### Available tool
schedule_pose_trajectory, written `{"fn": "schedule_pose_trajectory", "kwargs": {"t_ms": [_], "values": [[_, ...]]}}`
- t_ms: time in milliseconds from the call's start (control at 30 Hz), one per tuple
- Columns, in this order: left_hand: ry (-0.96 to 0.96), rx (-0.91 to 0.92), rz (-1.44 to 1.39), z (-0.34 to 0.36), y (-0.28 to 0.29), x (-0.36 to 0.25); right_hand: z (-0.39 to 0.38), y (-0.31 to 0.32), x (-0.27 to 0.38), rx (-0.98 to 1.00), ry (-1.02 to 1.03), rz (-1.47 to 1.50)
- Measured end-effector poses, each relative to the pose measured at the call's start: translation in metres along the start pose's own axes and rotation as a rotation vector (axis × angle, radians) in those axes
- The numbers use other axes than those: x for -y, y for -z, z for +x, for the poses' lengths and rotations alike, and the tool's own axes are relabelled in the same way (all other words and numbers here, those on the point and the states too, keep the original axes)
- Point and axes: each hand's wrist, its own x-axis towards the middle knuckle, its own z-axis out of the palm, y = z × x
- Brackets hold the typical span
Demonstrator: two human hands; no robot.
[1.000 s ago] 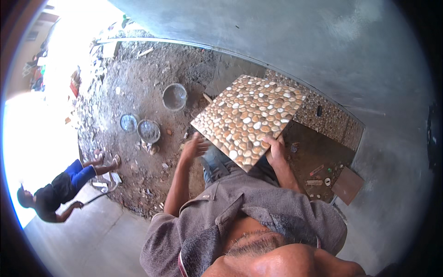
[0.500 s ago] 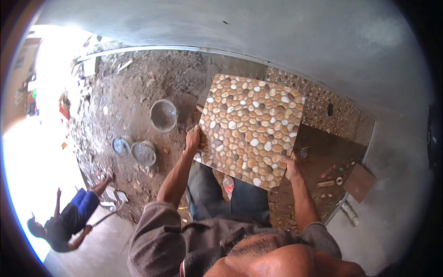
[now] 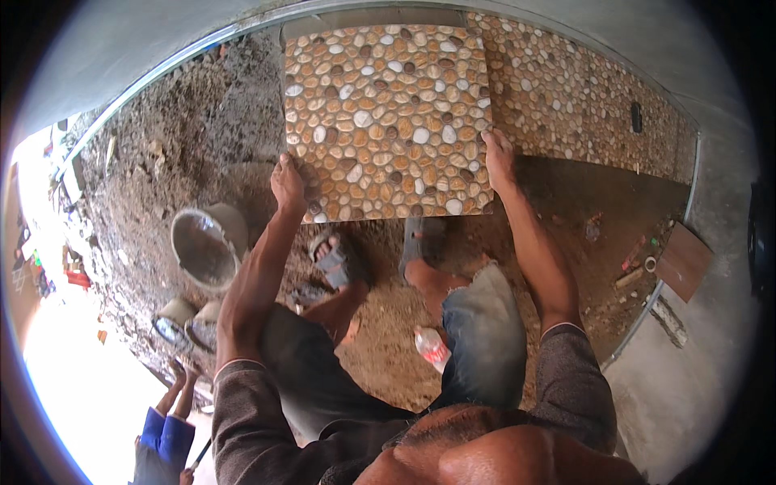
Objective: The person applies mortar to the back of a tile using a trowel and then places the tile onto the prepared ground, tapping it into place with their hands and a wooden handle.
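A square pebble-patterned tile (image 3: 384,113) in orange, brown and white lies flat in my grip, over the upper middle of the view. My left hand (image 3: 288,184) is closed on its left edge near the lower corner, and my right hand (image 3: 499,158) on its right edge. The far edge overlaps a narrow grey strip (image 3: 365,16) along the wall base. Just right of it runs a band of similar laid tiles (image 3: 582,97); whether the held tile touches them I cannot tell. My sandalled feet show below it.
Grey buckets (image 3: 210,246) stand at the left on rubbly soil (image 3: 166,137). A plastic bottle (image 3: 433,348) lies between my legs. A brown board (image 3: 683,260) and small debris lie at the right, beside a grey wall. Another person (image 3: 166,440) in blue shorts is at lower left, holding a long tool.
My left hand has closed on the tile, which has turned square to me and moved forward, away from my body toward the wall. The view has shifted, with both feet now visible.
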Motion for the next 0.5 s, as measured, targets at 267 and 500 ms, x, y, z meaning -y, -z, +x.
{"fn": "schedule_pose_trajectory", "kwargs": {"t_ms": [267, 500], "values": [[-0.004, 0.124, 0.072, 0.055, -0.010, 0.042, 0.035, -0.041, -0.062, -0.078, 0.107, -0.006], [-0.078, 0.054, 0.090, 0.069, 0.001, 0.072, 0.035, -0.042, -0.096, -0.013, 0.088, -0.006]]}}
